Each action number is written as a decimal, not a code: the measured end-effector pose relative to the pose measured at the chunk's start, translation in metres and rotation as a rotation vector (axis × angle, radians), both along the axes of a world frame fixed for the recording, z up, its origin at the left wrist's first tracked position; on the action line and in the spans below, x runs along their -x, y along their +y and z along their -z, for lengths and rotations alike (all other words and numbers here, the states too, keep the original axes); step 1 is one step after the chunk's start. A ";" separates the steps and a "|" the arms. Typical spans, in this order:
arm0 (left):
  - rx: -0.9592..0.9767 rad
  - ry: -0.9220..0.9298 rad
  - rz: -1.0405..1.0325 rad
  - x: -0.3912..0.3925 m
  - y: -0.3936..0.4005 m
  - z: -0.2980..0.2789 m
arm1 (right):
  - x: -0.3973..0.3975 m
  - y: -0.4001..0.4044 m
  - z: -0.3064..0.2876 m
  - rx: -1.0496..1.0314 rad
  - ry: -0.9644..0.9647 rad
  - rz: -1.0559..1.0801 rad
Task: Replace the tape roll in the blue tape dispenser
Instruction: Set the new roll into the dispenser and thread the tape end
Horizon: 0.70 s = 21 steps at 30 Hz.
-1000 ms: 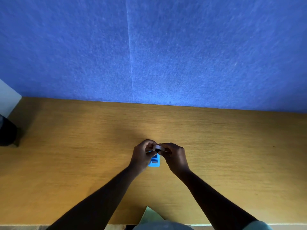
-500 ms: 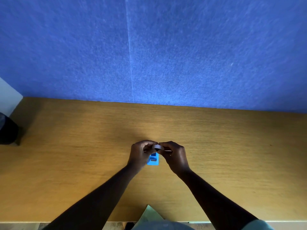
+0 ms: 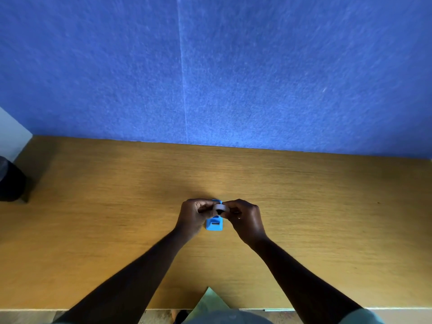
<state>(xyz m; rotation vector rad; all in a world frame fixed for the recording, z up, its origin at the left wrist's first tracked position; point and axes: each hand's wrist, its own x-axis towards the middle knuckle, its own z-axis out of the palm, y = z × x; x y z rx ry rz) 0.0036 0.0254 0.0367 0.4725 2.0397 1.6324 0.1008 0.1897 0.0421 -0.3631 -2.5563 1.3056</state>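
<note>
A small blue tape dispenser (image 3: 214, 225) stands on the wooden desk (image 3: 327, 218), its near end showing between my wrists. Just above it I hold a pale tape roll (image 3: 220, 209) with a dark core. My left hand (image 3: 194, 216) pinches the roll's left side and my right hand (image 3: 245, 218) pinches its right side. The roll sits over the dispenser's far part, which my fingers mostly hide. Whether the roll touches the dispenser I cannot tell.
A blue felt partition (image 3: 233, 78) rises along the desk's far edge. A dark round object (image 3: 10, 183) sits at the desk's far left edge. A pale green cloth (image 3: 210, 302) hangs at the near edge below my arms.
Both hands with the roll have shifted slightly away from me and a little left. The dispenser's near end shows more between my wrists.
</note>
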 end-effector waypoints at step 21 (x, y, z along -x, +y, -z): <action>0.072 -0.084 -0.061 -0.002 0.011 -0.008 | 0.007 0.007 -0.006 -0.156 -0.045 -0.212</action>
